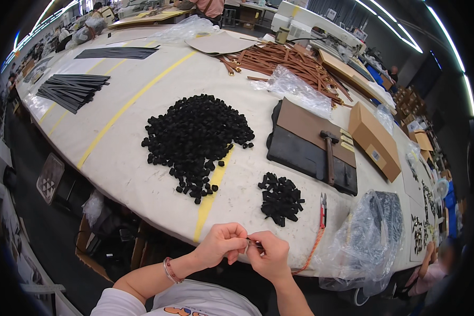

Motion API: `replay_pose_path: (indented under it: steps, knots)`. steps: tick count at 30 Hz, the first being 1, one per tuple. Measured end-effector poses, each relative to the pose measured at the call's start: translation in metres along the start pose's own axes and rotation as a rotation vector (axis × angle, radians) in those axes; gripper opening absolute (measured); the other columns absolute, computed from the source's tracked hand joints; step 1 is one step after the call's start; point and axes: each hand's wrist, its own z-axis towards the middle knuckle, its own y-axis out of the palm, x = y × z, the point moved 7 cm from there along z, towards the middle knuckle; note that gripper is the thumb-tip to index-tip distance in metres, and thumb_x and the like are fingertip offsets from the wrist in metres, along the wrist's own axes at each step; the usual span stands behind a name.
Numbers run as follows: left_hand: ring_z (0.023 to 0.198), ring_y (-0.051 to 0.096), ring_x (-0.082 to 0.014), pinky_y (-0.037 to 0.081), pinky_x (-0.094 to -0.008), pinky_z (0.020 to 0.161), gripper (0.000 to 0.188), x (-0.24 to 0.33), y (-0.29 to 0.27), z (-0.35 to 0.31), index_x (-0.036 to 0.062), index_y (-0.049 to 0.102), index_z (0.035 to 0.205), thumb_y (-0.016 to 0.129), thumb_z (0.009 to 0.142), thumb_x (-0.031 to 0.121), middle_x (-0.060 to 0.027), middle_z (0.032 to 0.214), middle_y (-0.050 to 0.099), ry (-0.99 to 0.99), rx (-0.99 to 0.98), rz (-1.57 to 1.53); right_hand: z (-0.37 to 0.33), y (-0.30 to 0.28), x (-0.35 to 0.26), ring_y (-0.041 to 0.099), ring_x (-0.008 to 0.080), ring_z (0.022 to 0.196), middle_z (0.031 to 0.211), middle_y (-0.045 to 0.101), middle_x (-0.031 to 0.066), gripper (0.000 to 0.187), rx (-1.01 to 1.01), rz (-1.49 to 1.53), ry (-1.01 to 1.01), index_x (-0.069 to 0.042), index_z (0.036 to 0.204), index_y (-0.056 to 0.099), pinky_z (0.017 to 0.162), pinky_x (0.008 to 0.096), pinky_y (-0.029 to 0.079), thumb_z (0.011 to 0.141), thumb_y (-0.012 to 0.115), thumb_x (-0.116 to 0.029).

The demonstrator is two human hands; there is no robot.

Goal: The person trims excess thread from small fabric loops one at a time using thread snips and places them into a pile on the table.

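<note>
At the table's near edge, my left hand [222,245] and my right hand [270,255] meet fingertip to fingertip. Both pinch a small black piece [256,244], mostly covered by the fingers; its exact shape cannot be made out. Just beyond my right hand lies a small pile of short black pieces [280,199]. A much larger heap of little black pieces [197,134] spreads farther off to the left. Thread snips [323,211] with red handles lie right of the small pile, beside an orange cord [315,250] that trails toward the table edge.
A hammer [329,152] rests on a black slab and brown board [305,126]. Nearby are a cardboard box [374,141] and crumpled clear plastic [366,242]. Brown straps [287,63] and dark strips [73,89] lie farther back. Another person [432,271] sits at the right.
</note>
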Motion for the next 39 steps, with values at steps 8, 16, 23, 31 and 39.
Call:
replay_pose_path:
  steps: [8, 16, 23, 31, 39]
  knots:
    - [0.045, 0.045, -0.0032, 0.037, -0.0159, 0.039, 0.007, 0.007, 0.002, -0.004, -0.0003, 0.048, 0.080, 0.052, 0.080, 0.005, -0.0006, 0.063, 0.051, 0.130, 0.064, 0.281, -0.012, 0.009, 0.032, 0.043, 0.0016, 0.047, 0.054, 0.052, 0.0016, 0.005, 0.006, 0.293, 0.335, 0.002, 0.072, 0.055, 0.042, 0.0170, 0.034, 0.068, 0.056, 0.001]
    - [0.049, 0.045, -0.0017, 0.037, -0.0167, 0.042, 0.008, 0.012, 0.000, -0.010, -0.0008, 0.049, 0.081, 0.054, 0.075, 0.000, -0.0010, 0.062, 0.052, 0.338, 0.049, 0.722, -0.009, 0.018, 0.041, 0.044, 0.0012, 0.055, 0.062, 0.053, -0.0021, 0.013, -0.109, 0.490, 0.532, 0.003, 0.079, 0.057, 0.048, 0.0152, 0.035, 0.067, 0.053, 0.001]
    - [0.048, 0.042, 0.0006, 0.032, -0.0153, 0.041, 0.008, 0.036, 0.014, -0.018, -0.0001, 0.052, 0.074, 0.057, 0.069, -0.003, 0.0028, 0.056, 0.049, 0.557, 0.078, 0.869, -0.012, 0.023, 0.045, 0.043, 0.0017, 0.054, 0.064, 0.052, 0.0000, 0.014, -0.242, 0.547, 0.535, 0.003, 0.080, 0.056, 0.048, 0.0155, 0.034, 0.067, 0.053, 0.001]
    - [0.046, 0.049, -0.0074, 0.038, -0.0206, 0.042, 0.005, 0.032, 0.006, -0.013, 0.0001, 0.052, 0.072, 0.056, 0.069, -0.001, -0.0030, 0.057, 0.053, 0.388, 0.023, 0.863, -0.020, 0.040, 0.046, 0.040, 0.0017, 0.050, 0.062, 0.050, 0.0003, 0.008, -0.408, 1.019, 0.773, -0.001, 0.071, 0.049, 0.041, 0.0166, 0.028, 0.067, 0.056, 0.001]
    - [0.047, 0.051, -0.0236, 0.040, -0.0296, 0.042, 0.012, 0.034, 0.027, -0.023, 0.0028, 0.046, 0.069, 0.056, 0.063, -0.002, -0.0087, 0.059, 0.049, 1.045, 0.191, 1.347, -0.004, 0.022, 0.041, 0.037, 0.0034, 0.043, 0.045, 0.042, 0.0013, 0.010, -0.038, 0.211, 0.391, 0.000, 0.061, 0.045, 0.039, 0.0202, 0.030, 0.061, 0.054, -0.002]
